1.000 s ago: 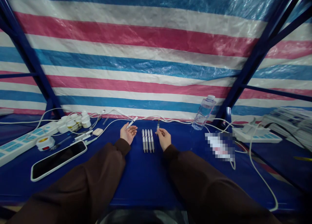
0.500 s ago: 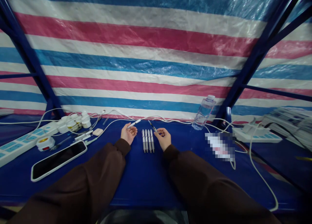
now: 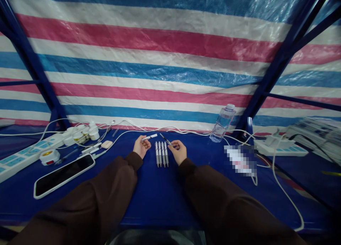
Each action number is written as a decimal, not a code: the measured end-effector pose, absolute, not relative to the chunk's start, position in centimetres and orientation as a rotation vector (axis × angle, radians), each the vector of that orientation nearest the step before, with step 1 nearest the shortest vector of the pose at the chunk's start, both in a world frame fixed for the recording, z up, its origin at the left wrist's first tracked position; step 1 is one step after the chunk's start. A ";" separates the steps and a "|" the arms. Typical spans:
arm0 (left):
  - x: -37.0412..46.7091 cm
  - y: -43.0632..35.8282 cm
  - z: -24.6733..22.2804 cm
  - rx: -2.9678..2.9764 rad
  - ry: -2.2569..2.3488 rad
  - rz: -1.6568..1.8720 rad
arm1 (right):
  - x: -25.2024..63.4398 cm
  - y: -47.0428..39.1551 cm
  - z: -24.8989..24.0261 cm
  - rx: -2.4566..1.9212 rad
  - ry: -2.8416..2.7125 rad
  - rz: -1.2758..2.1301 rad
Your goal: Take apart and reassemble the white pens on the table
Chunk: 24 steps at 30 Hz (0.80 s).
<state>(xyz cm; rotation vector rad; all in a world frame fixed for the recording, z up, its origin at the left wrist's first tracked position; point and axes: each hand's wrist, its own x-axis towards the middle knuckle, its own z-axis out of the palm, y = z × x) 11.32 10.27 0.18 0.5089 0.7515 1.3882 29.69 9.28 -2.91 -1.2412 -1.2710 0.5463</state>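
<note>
Between my hands, several white and grey pens [image 3: 161,154] lie side by side on the blue table [image 3: 157,198]. My left hand [image 3: 141,147], left of the row, is closed on a white pen part [image 3: 150,137] that points to the right. Right of the row, my right hand [image 3: 178,151] pinches a thin dark refill [image 3: 165,139] whose tip points up and left. The tips of the two held pieces are near each other but apart, above the far ends of the row.
To the left are a phone [image 3: 64,175], a power strip [image 3: 26,155], plugs and an earphone case [image 3: 107,144]. A clear bottle [image 3: 223,123] stands at the back right, near another power strip [image 3: 282,148], cables and stacked papers [image 3: 317,134].
The white part in my left hand has turned flatter and shifted right and slightly down. The refill in my right hand has tilted further left. The row of pens has not moved.
</note>
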 end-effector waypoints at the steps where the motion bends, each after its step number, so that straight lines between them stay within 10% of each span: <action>1: 11.4 10.3 0.1 0.532 0.744 1.386 | 29.7 9.3 -2.9 -1.242 -1.282 0.547; 24: 11.7 10.0 0.5 0.608 0.659 1.394 | 29.9 9.5 -3.3 -1.320 -1.390 0.514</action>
